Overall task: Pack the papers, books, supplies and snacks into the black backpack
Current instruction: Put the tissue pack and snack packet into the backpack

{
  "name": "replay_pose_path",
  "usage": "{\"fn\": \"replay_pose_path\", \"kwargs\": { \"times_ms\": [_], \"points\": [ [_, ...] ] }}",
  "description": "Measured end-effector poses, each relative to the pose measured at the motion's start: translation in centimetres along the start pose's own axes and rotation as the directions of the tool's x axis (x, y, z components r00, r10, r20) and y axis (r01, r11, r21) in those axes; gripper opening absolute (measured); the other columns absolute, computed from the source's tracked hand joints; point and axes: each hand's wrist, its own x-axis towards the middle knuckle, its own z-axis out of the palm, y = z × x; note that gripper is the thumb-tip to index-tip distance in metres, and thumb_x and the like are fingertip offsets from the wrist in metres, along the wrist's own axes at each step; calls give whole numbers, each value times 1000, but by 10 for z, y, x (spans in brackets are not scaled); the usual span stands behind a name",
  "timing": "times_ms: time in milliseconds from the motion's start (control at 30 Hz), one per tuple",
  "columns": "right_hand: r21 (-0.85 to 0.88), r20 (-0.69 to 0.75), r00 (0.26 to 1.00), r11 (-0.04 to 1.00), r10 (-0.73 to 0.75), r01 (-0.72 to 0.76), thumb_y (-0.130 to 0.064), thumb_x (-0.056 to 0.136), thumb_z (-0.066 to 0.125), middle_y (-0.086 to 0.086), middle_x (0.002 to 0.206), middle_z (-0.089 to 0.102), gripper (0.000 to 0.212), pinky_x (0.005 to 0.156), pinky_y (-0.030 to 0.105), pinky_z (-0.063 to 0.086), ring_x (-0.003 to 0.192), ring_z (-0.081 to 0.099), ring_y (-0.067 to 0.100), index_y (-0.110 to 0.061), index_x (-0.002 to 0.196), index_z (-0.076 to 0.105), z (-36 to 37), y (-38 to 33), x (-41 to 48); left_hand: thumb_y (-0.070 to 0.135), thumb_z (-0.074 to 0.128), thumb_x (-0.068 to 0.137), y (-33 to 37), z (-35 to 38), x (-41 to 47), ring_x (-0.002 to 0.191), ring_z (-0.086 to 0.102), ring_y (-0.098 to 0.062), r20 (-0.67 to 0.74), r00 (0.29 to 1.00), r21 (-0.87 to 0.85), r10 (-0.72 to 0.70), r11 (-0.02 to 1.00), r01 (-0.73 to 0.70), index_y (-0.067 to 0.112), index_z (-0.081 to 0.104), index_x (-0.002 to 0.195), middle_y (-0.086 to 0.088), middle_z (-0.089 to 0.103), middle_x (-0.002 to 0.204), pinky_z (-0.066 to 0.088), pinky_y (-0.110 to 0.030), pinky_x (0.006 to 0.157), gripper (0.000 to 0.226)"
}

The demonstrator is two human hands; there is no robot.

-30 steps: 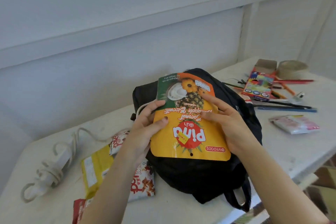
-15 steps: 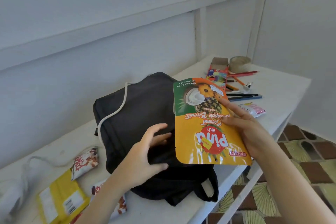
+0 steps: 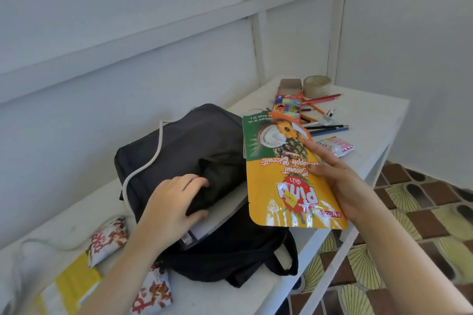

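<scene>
I log snack-packing; left hand (image 3: 174,202) grips mouth of black fabric backpack (image 3: 194,140); right hand (image 3: 343,184) pinches orange foil biscuit packet (image 3: 276,181) beside backpack; next: slip it inside.

One wide-angle camera, worn on the head, looks forward and down from close above the white table (image 3: 371,115). The black backpack (image 3: 204,140) fills mid-frame; the left hand (image 3: 174,202) and right hand (image 3: 343,184) reach in from below.

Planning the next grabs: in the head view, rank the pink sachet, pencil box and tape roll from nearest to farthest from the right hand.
1. Pink sachet, just beyond the right hand.
2. Pencil box, farther back and to the left.
3. Tape roll, farthest back, right of the box.
</scene>
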Motion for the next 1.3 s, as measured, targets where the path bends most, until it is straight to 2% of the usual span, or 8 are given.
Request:
{"fn": "replay_pose_path", "kwargs": {
  "times_ms": [167,300,433,600,733,933,1100,1300],
  "points": [
    [50,23,1000,999,-20,19,-8,69,66,12,119,64,50,61,41,58,86,69,35,-34,112,66,2,-1,2,23,67,82,-10,-39,21,85,64,-8,60,952,-458,-301,839,294,45,38,108,23,65,90,42,-28,77,45],
    [38,83,996,999,-11,8,-9,59,81,13,119,64,62,58,39,57,85,69,34,-32,114,66,5,0,5,1,57,88,-39,-62,36,90,64,-37,157,934,-716,-321,614,331,58,35,103,-7,72,89,45,-48,91,63],
    [-1,149,988,999,37,-37,-10,57,79,13,115,66,60,59,39,57,85,69,34,-32,112,68,4,6,8,1,54,88,-43,-42,44,122,46,-15,56,968,-405,-245,880,247,63,37,104,13,50,129,35,-33,101,66],
    [-143,282,950,985,137,-100,-17,46,91,17,119,64,74,72,41,57,91,67,35,-25,115,66,-1,15,10,-9,40,91,-41,-27,38,130,31,-5,-36,986,-367,-160,920,136,60,52,106,12,25,149,28,-26,106,72],
    [-286,300,933,952,198,-111,-17,53,86,14,122,63,70,79,42,56,96,65,35,-26,119,64,2,12,13,44,63,82,-42,-29,26,135,32,-13,128,977,-151,-169,971,187,74,29,120,16,19,152,40,-34,98,59],
    [-422,279,932,901,231,-97,-6,69,70,9,115,67,49,75,41,57,95,66,34,-30,112,68,18,3,16,30,71,78,-43,-47,32,75,50,-10,91,980,-133,-179,973,190,77,19,116,7,50,80,37,-24,65,79],
    [-453,261,942,888,213,-75,0,72,71,7,114,68,51,80,44,55,96,67,35,-31,113,68,40,4,25,18,77,72,-55,-75,43,91,57,-19,29,987,-205,-159,965,162,71,32,119,2,61,97,41,-31,77,84],
    [-432,201,967,900,155,-54,3,79,65,6,113,68,47,80,45,55,95,68,32,-31,111,68,72,8,48,16,75,75,-55,-94,43,70,49,-18,-92,987,-142,-135,982,121,65,35,123,1,45,72,40,-33,64,79]
  ]
}}
